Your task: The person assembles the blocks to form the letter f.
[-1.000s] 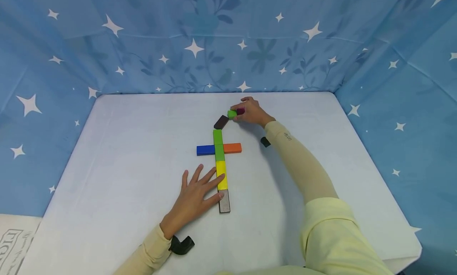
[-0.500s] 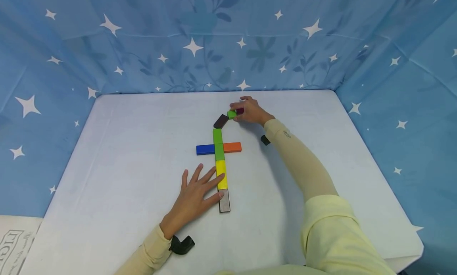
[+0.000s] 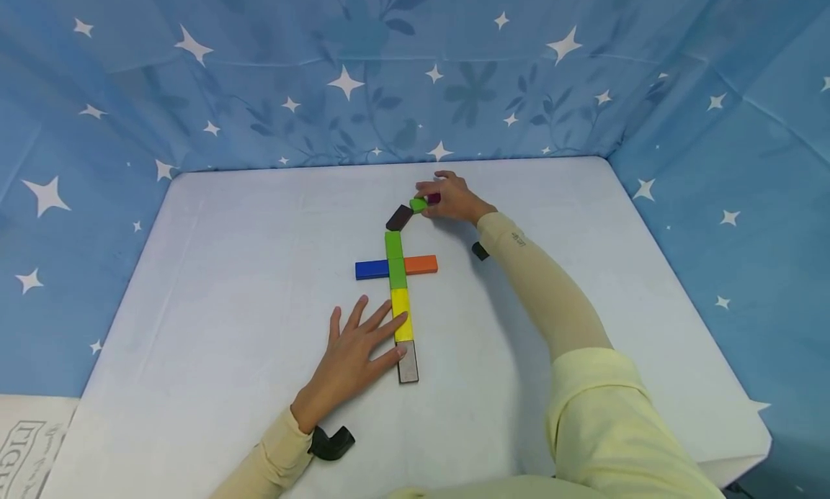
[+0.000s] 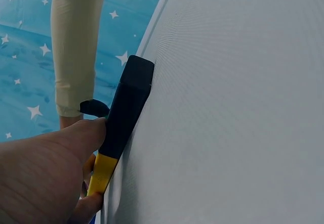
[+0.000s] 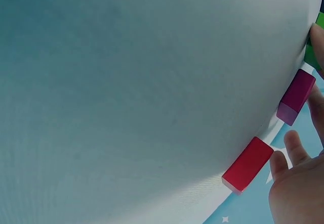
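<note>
My left hand (image 3: 350, 358) lies with fingers spread; its index fingertip touches the yellow block (image 3: 400, 304) and its thumb rests on the grey-topped dark block (image 3: 408, 366). In the left wrist view the thumb presses beside the dark block (image 4: 126, 102). At the far end my right hand (image 3: 454, 199) pinches a small green block (image 3: 417, 206) between thumb and finger. A purple block (image 5: 297, 95) sits under that hand, partly hidden from the head view. Beyond it a red block (image 5: 248, 164) shows in the right wrist view, near the other fingers.
Two green blocks (image 3: 395, 258) continue the line above the yellow one, with a blue block (image 3: 372, 269) and an orange block (image 3: 421, 265) at either side. A dark brown block (image 3: 399, 217) slants toward the pinched one. Blue starry curtains (image 3: 259, 67) surround the white table (image 3: 227, 268).
The green block at my right fingertips looks slightly turned. Both hands otherwise keep their places; the head view has shifted a little.
</note>
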### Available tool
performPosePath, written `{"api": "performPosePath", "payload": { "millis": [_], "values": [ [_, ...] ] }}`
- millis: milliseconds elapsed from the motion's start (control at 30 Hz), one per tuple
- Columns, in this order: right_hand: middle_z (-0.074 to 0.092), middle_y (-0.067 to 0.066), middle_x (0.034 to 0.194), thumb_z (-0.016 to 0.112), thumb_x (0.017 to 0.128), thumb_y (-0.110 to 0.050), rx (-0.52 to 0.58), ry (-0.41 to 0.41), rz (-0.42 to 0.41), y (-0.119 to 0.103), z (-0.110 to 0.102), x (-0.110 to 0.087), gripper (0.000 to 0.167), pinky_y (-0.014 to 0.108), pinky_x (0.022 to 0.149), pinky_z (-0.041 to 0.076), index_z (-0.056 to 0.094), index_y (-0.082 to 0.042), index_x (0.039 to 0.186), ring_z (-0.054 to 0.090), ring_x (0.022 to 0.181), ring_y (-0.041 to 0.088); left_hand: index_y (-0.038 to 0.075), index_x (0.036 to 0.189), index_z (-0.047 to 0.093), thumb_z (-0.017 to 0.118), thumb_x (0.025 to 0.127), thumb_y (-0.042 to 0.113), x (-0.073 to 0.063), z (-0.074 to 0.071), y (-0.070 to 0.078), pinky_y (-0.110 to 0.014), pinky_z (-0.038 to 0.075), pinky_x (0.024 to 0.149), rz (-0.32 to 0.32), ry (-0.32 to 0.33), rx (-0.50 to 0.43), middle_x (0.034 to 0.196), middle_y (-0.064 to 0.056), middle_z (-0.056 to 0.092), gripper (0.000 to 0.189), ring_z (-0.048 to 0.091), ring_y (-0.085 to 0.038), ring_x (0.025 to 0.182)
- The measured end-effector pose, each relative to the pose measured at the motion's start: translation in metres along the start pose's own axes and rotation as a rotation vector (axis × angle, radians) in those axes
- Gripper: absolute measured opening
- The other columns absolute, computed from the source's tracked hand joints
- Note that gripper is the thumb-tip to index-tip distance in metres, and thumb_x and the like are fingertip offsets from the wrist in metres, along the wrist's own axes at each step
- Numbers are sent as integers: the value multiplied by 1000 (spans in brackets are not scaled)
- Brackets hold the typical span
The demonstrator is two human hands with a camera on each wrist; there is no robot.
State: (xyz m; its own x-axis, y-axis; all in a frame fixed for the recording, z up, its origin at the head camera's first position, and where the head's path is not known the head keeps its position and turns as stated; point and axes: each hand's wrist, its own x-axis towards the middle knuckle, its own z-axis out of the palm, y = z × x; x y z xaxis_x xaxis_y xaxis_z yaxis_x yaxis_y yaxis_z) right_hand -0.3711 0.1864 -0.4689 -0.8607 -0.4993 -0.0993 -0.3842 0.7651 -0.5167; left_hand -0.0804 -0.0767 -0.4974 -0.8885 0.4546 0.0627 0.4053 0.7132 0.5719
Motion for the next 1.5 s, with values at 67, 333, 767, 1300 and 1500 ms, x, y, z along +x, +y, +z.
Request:
{"api": "performPosePath", "payload": {
  "millis": [67, 333, 767, 1300, 1500],
  "values": [
    [55, 5, 160, 83, 97, -18, -3, -1, -4, -1, -1, 1, 41, 56, 127, 10, 75, -11, 137, 18, 160, 37, 24, 155, 61, 69, 103, 44, 0, -1, 0, -76, -1, 119, -2, 2, 3, 168, -8, 43, 57, 18, -44, 161],
    [54, 6, 160, 82, 98, -16, -12, -3, -9, -6, -6, 3, 43, 56, 128, 10, 73, -10, 140, 17, 161, 36, 24, 156, 60, 69, 103, 45, 3, -2, 0, -76, -1, 119, -4, 7, 2, 168, -8, 43, 57, 18, -43, 161],
    [22, 10, 177, 82, 94, -28, -34, 8, 125, -14, -25, -5, 96, 59, 128, 8, 27, -20, 172, 11, 163, 37, 24, 155, 61, 70, 103, 44, 2, -3, -3, -76, 0, 119, 5, 23, -4, 167, -8, 43, 57, 18, -45, 160],
    [54, 16, 156, 82, 96, -26, 38, 54, 178, 3, -18, -23, 71, 60, 116, 35, 54, -12, 159, 29, 148, 40, 24, 155, 62, 69, 103, 44, -2, -4, -2, -76, -1, 119, -11, 4, -12, 167, -8, 44, 56, 18, -45, 160],
    [49, 14, 162, 82, 97, -28, 53, 74, 193, 11, -11, -21, 73, 61, 120, 31, 51, -13, 161, 28, 152, 39, 24, 155, 61, 69, 103, 44, -2, -3, -2, -77, 0, 119, -3, -6, -15, 168, -7, 43, 56, 18, -45, 160]
  ]
}}
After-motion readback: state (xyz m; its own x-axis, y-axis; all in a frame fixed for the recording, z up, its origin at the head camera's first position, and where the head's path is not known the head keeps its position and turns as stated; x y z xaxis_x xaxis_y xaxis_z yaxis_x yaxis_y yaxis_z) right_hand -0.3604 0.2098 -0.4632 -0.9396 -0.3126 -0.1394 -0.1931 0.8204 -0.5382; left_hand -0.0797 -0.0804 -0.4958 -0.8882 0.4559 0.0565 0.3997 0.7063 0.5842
